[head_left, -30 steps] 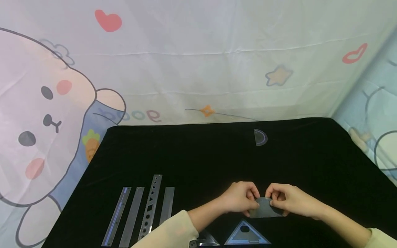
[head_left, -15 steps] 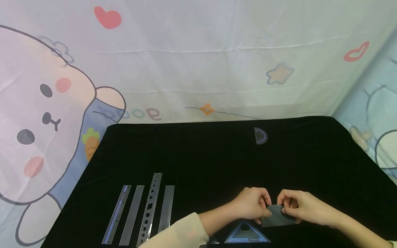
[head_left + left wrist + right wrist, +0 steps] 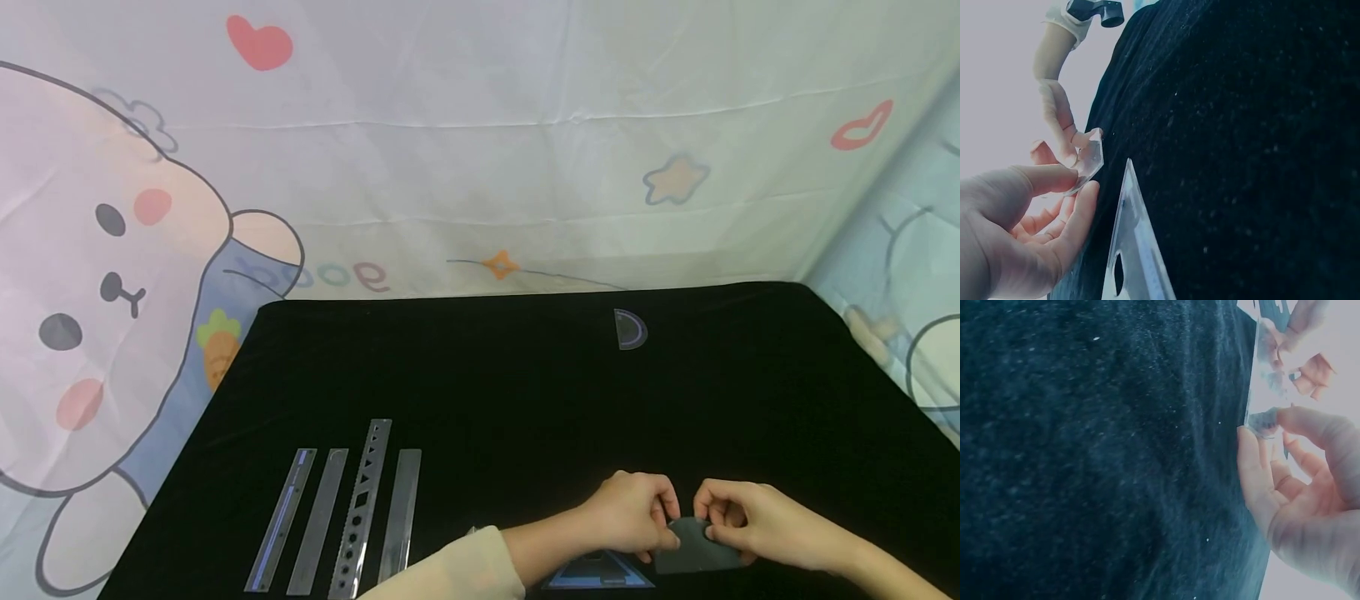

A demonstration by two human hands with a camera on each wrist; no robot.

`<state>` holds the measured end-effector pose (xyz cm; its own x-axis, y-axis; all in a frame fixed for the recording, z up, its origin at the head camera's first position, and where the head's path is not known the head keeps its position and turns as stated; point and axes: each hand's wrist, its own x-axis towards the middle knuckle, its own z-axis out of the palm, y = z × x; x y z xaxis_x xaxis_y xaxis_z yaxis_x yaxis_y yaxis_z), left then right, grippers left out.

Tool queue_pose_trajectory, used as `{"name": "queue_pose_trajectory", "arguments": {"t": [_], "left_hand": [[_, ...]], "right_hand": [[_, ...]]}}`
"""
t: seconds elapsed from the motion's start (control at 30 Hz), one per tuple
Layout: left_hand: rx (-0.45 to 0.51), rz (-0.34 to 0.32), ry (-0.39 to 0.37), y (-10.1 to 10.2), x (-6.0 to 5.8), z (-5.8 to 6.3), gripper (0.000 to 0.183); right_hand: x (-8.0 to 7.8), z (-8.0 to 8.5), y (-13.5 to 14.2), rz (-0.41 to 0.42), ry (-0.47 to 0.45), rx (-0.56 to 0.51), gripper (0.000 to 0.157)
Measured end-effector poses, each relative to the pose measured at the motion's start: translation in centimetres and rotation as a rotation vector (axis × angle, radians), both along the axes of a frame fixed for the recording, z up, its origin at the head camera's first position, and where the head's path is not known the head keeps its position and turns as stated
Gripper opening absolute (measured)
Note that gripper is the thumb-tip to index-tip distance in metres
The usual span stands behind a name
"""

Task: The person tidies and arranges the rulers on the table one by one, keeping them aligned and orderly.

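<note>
A clear half-round protractor (image 3: 701, 552) is held between both hands near the front of the black cloth, flat edge toward the person. My left hand (image 3: 630, 515) pinches its left end between thumb and fingers; my right hand (image 3: 780, 523) pinches the right end the same way. In the left wrist view the protractor (image 3: 1091, 159) appears as a thin transparent plate, edge on. Its markings cannot be read. Just left of it lies a triangular set square (image 3: 596, 573) with a blue border, partly covered by the left hand and forearm. Whether the protractor touches the cloth is unclear.
Several straight rulers stand in a row at left: a blue-striped ruler (image 3: 281, 525), a plain ruler (image 3: 318, 525), a stencil ruler (image 3: 363, 508) and another plain one (image 3: 401, 512). A smaller protractor (image 3: 630, 329) lies near the back edge of the black cloth (image 3: 487, 367).
Both hands have moved right and toward the person, carrying the protractor with them. The left forearm now covers more of the set square. The rulers have stayed in place.
</note>
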<state>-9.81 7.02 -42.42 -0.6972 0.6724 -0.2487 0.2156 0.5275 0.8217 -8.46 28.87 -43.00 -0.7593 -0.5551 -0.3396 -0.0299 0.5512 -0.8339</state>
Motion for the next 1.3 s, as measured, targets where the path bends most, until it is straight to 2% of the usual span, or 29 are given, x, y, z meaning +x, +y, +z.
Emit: {"name": "queue_pose_trajectory", "arguments": {"t": [0.23,0.53,0.87,1.3], "left_hand": [[-0.048,-0.062,0.051,0.6,0.3,0.0,0.017],[-0.178,-0.124,0.223,1.2,0.5,-0.4,0.015],[-0.238,-0.121,0.262,1.7,0.6,-0.6,0.016],[-0.296,-0.141,0.302,1.8,0.5,-0.6,0.016]], "right_hand": [[0.4,-0.4,0.7,-0.016,-0.028,0.028,0.017],[0.9,-1.0,0.9,-0.005,0.023,0.047,0.016],[1.1,-1.2,0.9,0.053,0.218,0.105,0.014],[0.9,-1.0,0.5,0.066,0.227,0.146,0.014]]}}
